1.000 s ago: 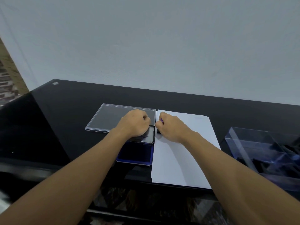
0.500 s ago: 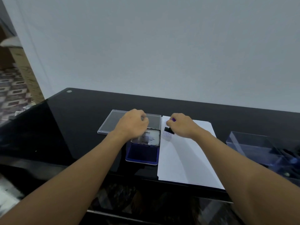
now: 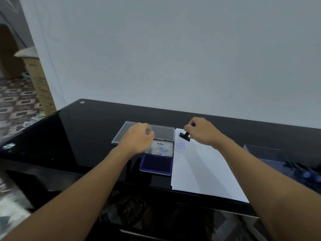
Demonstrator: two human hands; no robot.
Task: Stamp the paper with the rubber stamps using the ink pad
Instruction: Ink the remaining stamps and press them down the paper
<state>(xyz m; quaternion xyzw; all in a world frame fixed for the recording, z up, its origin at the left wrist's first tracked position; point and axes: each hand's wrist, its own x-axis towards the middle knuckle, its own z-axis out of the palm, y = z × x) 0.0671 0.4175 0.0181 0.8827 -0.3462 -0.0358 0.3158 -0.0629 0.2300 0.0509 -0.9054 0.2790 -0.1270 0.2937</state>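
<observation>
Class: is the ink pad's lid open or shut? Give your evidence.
Open. The ink pad shows its bare blue surface, and its lid is tilted up at the far edge, label facing the camera.

Plain pale wall (image 3: pixel 173 49) fills the upper frame; glossy black table (image 3: pixel 78 136) below; patterned tiled floor (image 3: pixel 15 101) far left.

counter (image 3: pixel 83 136): black, glossy, mirror-smooth, glass-like
paper (image 3: pixel 199 167): white, matt, smooth
pad (image 3: pixel 156 165): dark blue, matt, felt-like
lid (image 3: pixel 162 149): shiny, smooth, metal-looking, printed
tray (image 3: pixel 163 134): clear glossy plastic
box (image 3: pixel 271 157): clear bluish plastic, glossy
stamp (image 3: pixel 185 135): black, matt, apparently plastic
wall (image 3: pixel 173 58): pale, matt
</observation>
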